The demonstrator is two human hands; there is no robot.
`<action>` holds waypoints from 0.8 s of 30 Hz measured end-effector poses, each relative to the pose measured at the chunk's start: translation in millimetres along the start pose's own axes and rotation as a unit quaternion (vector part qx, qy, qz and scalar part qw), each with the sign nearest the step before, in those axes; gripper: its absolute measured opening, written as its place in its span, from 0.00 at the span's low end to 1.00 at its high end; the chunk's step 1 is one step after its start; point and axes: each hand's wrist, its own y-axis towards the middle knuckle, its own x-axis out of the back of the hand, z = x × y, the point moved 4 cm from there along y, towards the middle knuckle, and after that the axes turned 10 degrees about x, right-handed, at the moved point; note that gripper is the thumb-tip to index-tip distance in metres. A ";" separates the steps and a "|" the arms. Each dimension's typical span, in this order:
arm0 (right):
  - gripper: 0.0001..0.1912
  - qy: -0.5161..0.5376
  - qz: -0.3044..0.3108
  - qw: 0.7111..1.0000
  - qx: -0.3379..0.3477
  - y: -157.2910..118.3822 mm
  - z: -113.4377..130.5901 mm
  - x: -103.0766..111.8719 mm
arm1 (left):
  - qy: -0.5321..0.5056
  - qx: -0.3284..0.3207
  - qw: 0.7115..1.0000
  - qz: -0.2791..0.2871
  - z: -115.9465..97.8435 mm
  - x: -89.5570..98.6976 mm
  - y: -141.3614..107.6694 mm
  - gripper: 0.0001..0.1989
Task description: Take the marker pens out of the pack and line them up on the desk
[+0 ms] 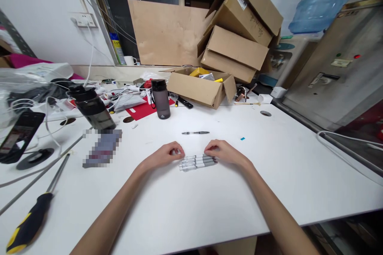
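Note:
Several white pens with grey grips lie side by side in a close row on the white table, pointing left to right. My left hand is at the left end of the farthest pen in the row, thumb and fingertips closed in a pinch there. At that pen's other end my right hand pinches too, its fingertips partly covering the grey grip. Beyond the row, apart from both hands, lies a single dark pen.
A dark water bottle stands behind the pens, near an open cardboard box. To the left are another bottle, a blurred-out flat item and a screwdriver. A small blue scrap lies to the right.

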 end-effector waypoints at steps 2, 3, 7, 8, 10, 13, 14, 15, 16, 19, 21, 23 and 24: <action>0.09 0.004 0.001 1.000 -0.011 0.1 2.5 -0.6 | -0.003 -0.001 1.000 -0.014 -2.3 -2.1 0.2 0.12; 0.10 0.007 0.001 1.000 -0.018 0.1 3.9 -1.1 | -0.002 -0.004 1.000 -0.020 -4.1 -3.6 0.3 0.13; 0.11 0.019 0.008 0.999 -0.038 -0.3 8.3 -3.7 | 0.007 -0.022 1.000 -0.020 -12.7 -9.6 0.0 0.13; 0.11 0.019 0.009 0.999 -0.041 -0.5 8.8 -4.1 | 0.008 -0.025 0.999 -0.020 -14.2 -10.2 -0.2 0.13; 0.10 0.019 0.010 0.999 -0.044 -0.8 9.0 -4.1 | 0.007 -0.027 0.999 -0.019 -15.8 -10.5 -0.5 0.12; 0.10 0.021 0.011 0.999 -0.045 -0.8 8.3 -3.7 | 0.008 -0.029 0.999 -0.014 -15.5 -10.2 -0.5 0.12; 0.10 0.021 0.013 0.999 -0.046 -0.8 7.9 -3.6 | 0.009 -0.028 0.999 -0.012 -15.0 -10.3 -0.3 0.12; 0.10 0.020 0.015 0.999 -0.047 -0.7 7.4 -3.7 | 0.010 -0.027 1.000 -0.010 -14.4 -10.3 -0.2 0.12; 0.10 0.019 0.018 0.999 -0.048 -0.6 7.0 -3.8 | 0.012 -0.025 1.000 -0.009 -13.9 -10.4 0.0 0.11; 0.10 0.018 0.024 0.998 -0.052 -0.2 5.8 -4.3 | 0.015 -0.022 1.000 -0.005 -13.1 -10.8 0.2 0.12; 0.10 0.020 0.024 0.998 -0.055 0.1 5.0 -4.4 | 0.017 -0.022 1.000 -0.003 -13.4 -10.8 0.1 0.12; 0.10 0.022 0.023 0.998 -0.059 0.2 4.0 -4.3 | 0.020 -0.020 1.000 -0.003 -13.8 -10.6 0.1 0.12; 0.10 0.023 0.022 0.998 -0.060 0.2 3.4 -4.3 | 0.022 -0.018 1.000 -0.004 -13.9 -10.5 0.2 0.12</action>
